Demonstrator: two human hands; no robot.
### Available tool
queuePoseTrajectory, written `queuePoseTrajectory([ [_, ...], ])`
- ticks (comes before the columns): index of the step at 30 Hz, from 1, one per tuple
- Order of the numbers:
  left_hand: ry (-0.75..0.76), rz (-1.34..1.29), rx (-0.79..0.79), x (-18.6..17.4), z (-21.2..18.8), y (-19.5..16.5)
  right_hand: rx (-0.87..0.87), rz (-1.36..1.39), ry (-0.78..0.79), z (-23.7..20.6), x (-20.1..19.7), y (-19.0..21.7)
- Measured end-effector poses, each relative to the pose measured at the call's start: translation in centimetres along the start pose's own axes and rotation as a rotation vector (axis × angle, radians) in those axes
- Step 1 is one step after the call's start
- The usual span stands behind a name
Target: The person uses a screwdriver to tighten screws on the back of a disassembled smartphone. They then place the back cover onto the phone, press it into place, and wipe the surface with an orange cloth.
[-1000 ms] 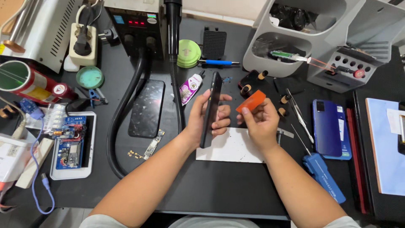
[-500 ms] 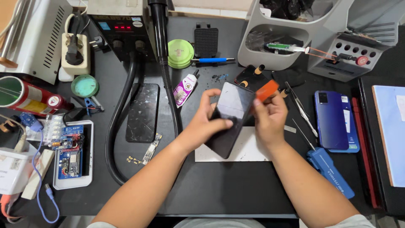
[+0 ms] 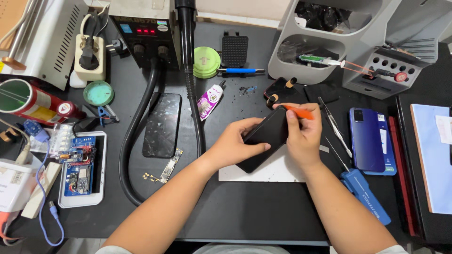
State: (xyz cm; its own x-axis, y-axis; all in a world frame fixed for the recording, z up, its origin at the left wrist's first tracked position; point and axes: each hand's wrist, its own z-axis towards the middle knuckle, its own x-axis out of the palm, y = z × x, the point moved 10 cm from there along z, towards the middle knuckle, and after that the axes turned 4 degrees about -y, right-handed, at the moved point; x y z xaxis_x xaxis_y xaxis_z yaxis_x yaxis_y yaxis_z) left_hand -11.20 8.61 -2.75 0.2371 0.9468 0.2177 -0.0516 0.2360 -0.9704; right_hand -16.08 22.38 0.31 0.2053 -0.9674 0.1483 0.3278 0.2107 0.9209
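A black phone [image 3: 264, 137] is held tilted above a white sheet [image 3: 278, 170] in the middle of the dark bench. My left hand [image 3: 235, 143] grips the phone's left side and underside. My right hand [image 3: 303, 134] holds a thin orange pry tool [image 3: 297, 112] pressed flat against the phone's upper right corner. Most of the phone's glossy black face shows between the two hands.
A cracked black screen panel [image 3: 162, 124] and a small circuit strip [image 3: 169, 164] lie to the left beside a thick black hose [image 3: 136, 141]. A blue phone [image 3: 371, 140], tweezers [image 3: 333, 124] and a blue screwdriver [image 3: 365, 195] lie to the right. A glue tube [image 3: 209, 99] lies behind.
The phone went from standing on edge to lying nearly flat, face up. The right hand brought the orange tool onto the phone's top right corner. The camera view shifted slightly.
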Motion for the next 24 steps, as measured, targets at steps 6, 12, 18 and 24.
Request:
queuePoseTrajectory([
  [6, -0.160, 0.043, -0.255, -1.9, -0.1, 2.4, -0.074, -0.098, -0.269, -0.4, -3.6, -0.6],
  [12, -0.516, -0.589, -0.066, -5.1, -0.1, 1.2, 0.054, 0.121, -0.382, -1.4, -4.4, -2.7],
  [18, -0.592, -0.782, -0.028, -6.1, -0.3, 0.3, 0.177, 0.187, -0.138, -1.4, -0.7, -1.9],
  [24, -0.508, -0.633, -0.037, -5.1, -0.6, -0.5, 0.252, 0.281, -0.025, -2.2, 0.8, -2.0],
])
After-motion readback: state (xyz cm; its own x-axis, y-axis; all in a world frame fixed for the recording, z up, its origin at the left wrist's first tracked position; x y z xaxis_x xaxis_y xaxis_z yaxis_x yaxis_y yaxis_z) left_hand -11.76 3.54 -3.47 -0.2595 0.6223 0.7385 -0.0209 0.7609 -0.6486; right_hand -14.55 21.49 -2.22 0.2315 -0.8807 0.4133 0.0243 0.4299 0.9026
